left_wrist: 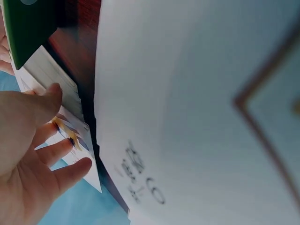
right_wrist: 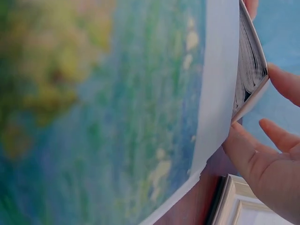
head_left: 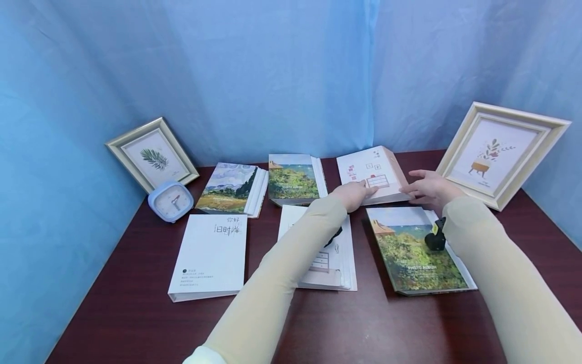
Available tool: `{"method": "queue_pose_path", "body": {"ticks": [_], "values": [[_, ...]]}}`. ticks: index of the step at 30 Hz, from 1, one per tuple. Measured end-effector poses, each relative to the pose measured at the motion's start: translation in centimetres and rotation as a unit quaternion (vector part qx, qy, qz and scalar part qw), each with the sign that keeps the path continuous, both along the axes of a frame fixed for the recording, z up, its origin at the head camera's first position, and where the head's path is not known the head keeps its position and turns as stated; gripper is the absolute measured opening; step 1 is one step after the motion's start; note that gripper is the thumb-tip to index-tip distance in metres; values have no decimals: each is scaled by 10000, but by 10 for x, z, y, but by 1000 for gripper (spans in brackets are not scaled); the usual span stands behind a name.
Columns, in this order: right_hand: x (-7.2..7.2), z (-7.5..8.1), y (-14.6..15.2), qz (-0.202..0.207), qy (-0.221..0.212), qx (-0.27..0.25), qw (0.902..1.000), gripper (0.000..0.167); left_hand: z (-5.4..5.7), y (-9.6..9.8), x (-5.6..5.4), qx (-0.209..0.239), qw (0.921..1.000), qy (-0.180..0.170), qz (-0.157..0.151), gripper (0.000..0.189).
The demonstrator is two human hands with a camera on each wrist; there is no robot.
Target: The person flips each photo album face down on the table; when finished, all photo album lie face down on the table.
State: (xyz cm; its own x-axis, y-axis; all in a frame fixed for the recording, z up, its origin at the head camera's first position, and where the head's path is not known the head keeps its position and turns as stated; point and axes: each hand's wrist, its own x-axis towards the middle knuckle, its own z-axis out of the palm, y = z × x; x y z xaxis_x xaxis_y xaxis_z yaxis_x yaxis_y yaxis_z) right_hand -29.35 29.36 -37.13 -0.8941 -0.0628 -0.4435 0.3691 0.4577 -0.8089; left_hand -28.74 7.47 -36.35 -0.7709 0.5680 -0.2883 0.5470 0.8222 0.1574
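A white photo album [head_left: 364, 167] with a drawer-chest drawing lies at the back right, its thick side toward the right. My left hand [head_left: 352, 196] is at its front left corner, fingertips over the cover. In the left wrist view, the fingers of that hand [left_wrist: 42, 140] are spread and fairly straight, the thumb [left_wrist: 54, 98] overlapping the page block. At the album's right side is my right hand [head_left: 429, 189]. The right wrist view has its thumb and a finger pinching the corner beside the fanned pages [right_wrist: 251, 61], another finger standing free.
Landscape-covered albums lie at back left [head_left: 227, 187], back middle [head_left: 293, 177] and front right [head_left: 414, 253]. White albums lie front left [head_left: 209, 258] and front middle [head_left: 323, 278], the latter partly under my left arm. Picture frames [head_left: 152, 156] and a blue clock [head_left: 171, 201] flank them.
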Motion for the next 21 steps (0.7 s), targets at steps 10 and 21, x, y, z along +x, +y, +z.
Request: {"method": "queue_pose_path", "body": {"ticks": [10, 21], "values": [[3, -2, 1, 33, 100, 331, 9994, 82, -5, 4, 0, -616, 9979, 172, -143, 59], [5, 1, 0, 142, 278, 601, 9977, 78, -6, 5, 1, -775, 9967, 199, 123, 55]]}}
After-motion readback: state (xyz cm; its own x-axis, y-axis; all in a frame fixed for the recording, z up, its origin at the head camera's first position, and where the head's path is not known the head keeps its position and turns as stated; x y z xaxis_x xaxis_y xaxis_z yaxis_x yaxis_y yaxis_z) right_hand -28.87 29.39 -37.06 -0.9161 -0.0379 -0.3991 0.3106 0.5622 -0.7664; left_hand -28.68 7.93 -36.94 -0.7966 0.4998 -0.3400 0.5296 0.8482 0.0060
